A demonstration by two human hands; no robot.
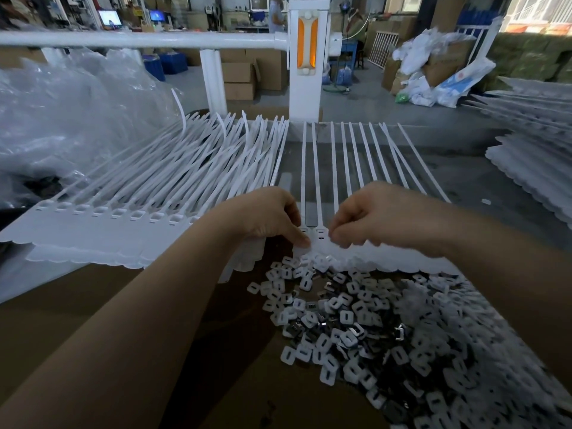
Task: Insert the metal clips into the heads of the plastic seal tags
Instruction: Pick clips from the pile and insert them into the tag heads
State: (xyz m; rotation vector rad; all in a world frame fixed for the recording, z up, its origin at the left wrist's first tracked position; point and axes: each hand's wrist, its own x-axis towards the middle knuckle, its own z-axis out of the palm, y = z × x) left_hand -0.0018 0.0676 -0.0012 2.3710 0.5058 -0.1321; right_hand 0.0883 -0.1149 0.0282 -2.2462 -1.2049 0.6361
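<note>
Seal tags flat on table, straps running away, heads nearest (no legible writing). Clip heap just below. Left hand pinching head; right hand curled, contents unclear.

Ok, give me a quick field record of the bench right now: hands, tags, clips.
left hand: fingers curled, pressing on a seal tag head
right hand: fingers pinched together just right of the next tag head; whether it holds a clip is hidden
tags being worked: row of strips lying apart
stacked tags: overlapped pile on the left
clip supply: loose heap on brown cardboard, nearer than the hands
</note>
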